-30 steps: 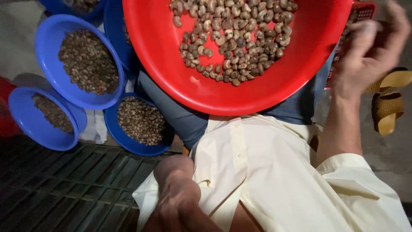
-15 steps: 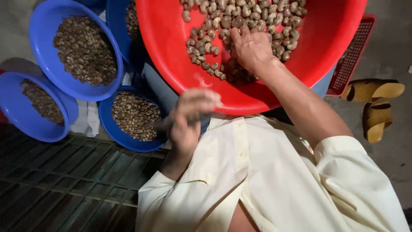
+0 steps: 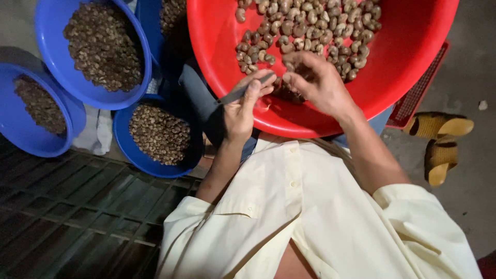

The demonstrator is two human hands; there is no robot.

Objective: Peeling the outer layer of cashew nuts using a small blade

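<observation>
the floor (image 3: 465, 67) is grey and bare, like rough concrete, with a small pale speck (image 3: 482, 105) on it. a pair of yellow sandals (image 3: 443, 139) lies on it at the right. at the lower left there is a dark metal grate (image 3: 67, 217) made of bars. the light is dim and soft.

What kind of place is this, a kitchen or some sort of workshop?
Probably a small nut-sorting workplace, not a kitchen: a big red basin of cashew-like nuts, blue bowls of sorted kernels, a bare concrete floor.
</observation>
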